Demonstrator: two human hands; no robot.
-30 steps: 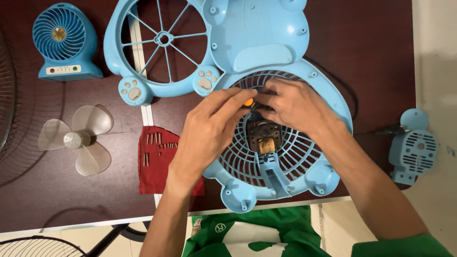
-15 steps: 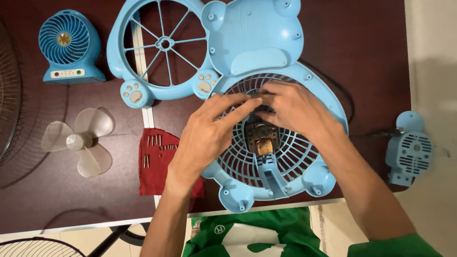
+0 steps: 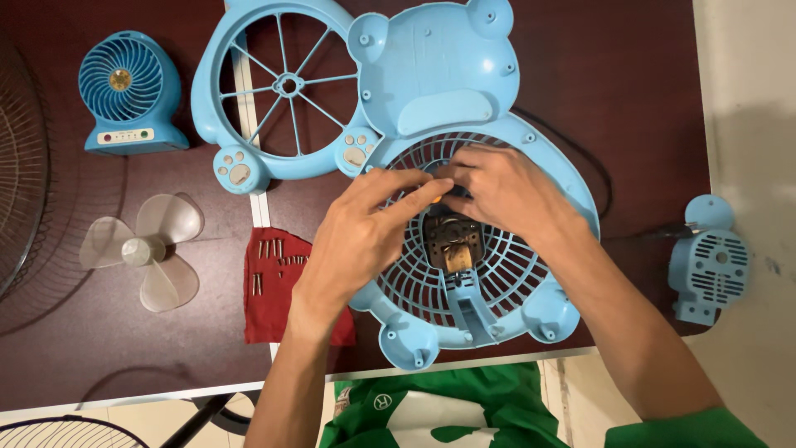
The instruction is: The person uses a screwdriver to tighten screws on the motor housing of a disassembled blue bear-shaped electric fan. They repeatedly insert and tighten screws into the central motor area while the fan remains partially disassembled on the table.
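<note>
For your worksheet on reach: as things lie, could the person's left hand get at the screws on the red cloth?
Probably yes. The left hand is at the blue fan grille, fingers meeting the right hand over the motor. The screws lie uncovered on the red cloth just beside that forearm, with nothing between them.

Even, fairly bright indoor light from overhead, with a sharp and well-exposed picture.

Soft, short shadows are cast under the left hand (image 3: 356, 241) and the right hand (image 3: 506, 192) onto the light blue bear-shaped plastic fan grille (image 3: 497, 282), so a diffuse source above is indicated. A faint sheen is seen on the dark brown polished table top (image 3: 647, 91) toward 1 o'clock, without harsh glare. A broad grey shadow is laid on the pale floor (image 3: 746, 149) at 3 o'clock. Slight wide-angle bending is noticed at the edges, most at 9 o'clock, where the dark wire fan guard (image 3: 21, 166) is curved and dim. No motion blur is seen.
</note>
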